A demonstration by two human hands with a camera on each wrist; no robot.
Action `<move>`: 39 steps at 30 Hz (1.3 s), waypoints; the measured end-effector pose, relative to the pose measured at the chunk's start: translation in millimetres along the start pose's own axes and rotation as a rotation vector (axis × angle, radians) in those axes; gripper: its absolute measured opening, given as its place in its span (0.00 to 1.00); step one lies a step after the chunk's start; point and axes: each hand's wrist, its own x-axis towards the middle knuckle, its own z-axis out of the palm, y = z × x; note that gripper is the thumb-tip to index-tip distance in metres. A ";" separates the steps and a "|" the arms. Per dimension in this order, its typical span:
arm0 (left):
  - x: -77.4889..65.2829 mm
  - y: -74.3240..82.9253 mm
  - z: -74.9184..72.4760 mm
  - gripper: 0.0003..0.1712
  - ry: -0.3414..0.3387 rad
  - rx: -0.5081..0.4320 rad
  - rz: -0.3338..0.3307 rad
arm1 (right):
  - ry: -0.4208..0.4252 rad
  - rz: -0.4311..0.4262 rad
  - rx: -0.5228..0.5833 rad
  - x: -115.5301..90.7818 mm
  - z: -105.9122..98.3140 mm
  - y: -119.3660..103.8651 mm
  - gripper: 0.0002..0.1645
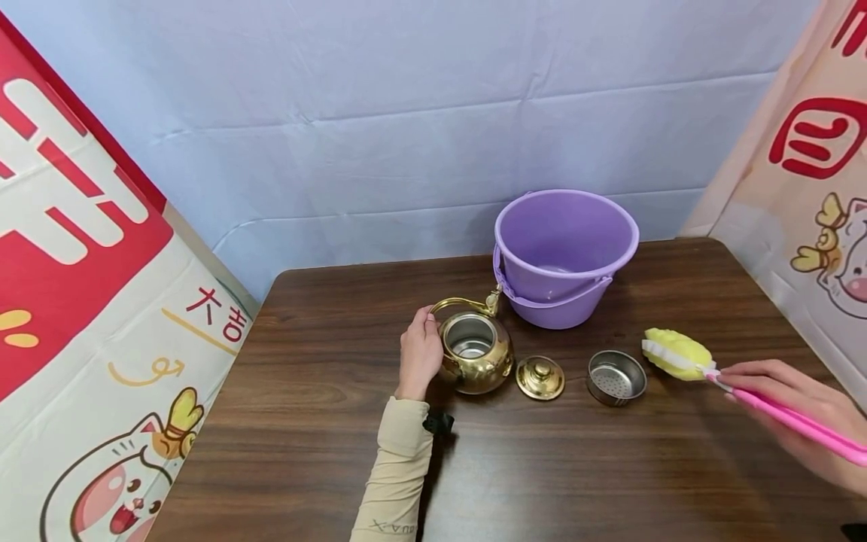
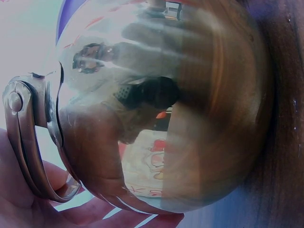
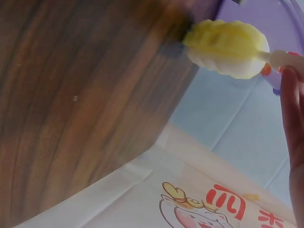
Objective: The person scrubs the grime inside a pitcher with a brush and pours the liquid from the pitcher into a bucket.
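Observation:
A shiny gold teapot [image 1: 477, 370] stands lidless on the table, its steel inside showing. My left hand [image 1: 420, 354] grips it at the left end of its raised handle [image 2: 28, 137]; in the left wrist view, fingers [image 2: 95, 213] lie along the pot's curved side. My right hand [image 1: 802, 390] holds a sponge brush by its pink handle, the yellow and white sponge head [image 1: 680, 354] pointing left above the table. Between pot and brush lie the gold lid [image 1: 542, 379] and a round metal strainer [image 1: 616, 380]. The right wrist view shows the sponge head [image 3: 228, 50] near one fingertip.
A purple bucket [image 1: 562, 290] stands behind the lid and strainer, close to the teapot's spout. The dark wood table [image 1: 325, 354] has a pale blue cloth [image 1: 366, 173] behind it and printed sheets with red characters on both sides.

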 end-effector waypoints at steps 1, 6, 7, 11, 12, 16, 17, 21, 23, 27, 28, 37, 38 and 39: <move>0.0 -0.3 0.1 0.19 0.001 0.000 0.002 | -0.015 0.006 -0.001 -1.4 0.3 -0.6 0.34; 0.0 -0.4 0.1 0.19 0.003 -0.004 0.005 | -0.144 0.015 -0.017 -7.6 -3.5 -1.7 0.26; 0.1 -0.4 0.1 0.19 0.003 -0.005 0.003 | -0.171 0.012 -0.016 -8.5 -4.5 -1.2 0.24; 0.2 -0.6 0.6 0.19 0.001 -0.002 -0.004 | -0.262 -0.012 -0.054 -15.0 -4.4 2.2 0.27; 0.1 -0.4 0.6 0.19 0.001 -0.001 -0.005 | -0.279 -0.012 -0.071 -17.4 -3.5 3.3 0.24; -0.1 0.0 0.6 0.19 0.000 0.002 -0.010 | -0.360 0.042 -0.198 -30.9 1.2 6.5 0.29; -0.2 0.0 0.5 0.19 -0.002 0.001 -0.011 | -0.374 0.053 -0.221 -34.0 2.4 7.2 0.34; 0.6 0.0 0.4 0.19 -0.003 -0.006 -0.019 | -0.422 0.090 -0.278 -44.3 6.6 9.1 0.40; 1.0 0.0 0.2 0.19 -0.001 -0.008 -0.018 | -0.447 0.080 -0.314 -48.0 7.4 9.6 0.36; 1.7 0.4 -0.2 0.19 0.003 -0.004 -0.014 | -0.500 0.044 -0.375 -55.7 8.7 11.1 0.26; 1.7 0.6 -0.5 0.19 0.003 -0.005 -0.015 | -0.507 0.038 -0.383 -56.9 9.2 10.9 0.26; 0.6 2.3 -2.0 0.20 -0.008 -0.011 -0.024 | -0.701 0.155 -0.371 -65.9 15.5 7.9 0.46; 0.6 2.3 -2.0 0.20 -0.009 -0.010 -0.023 | -0.715 0.164 -0.371 -66.8 16.0 7.9 0.46; 0.6 2.5 -1.9 0.20 -0.009 -0.009 -0.021 | -0.722 0.165 -0.374 -67.8 16.5 8.0 0.45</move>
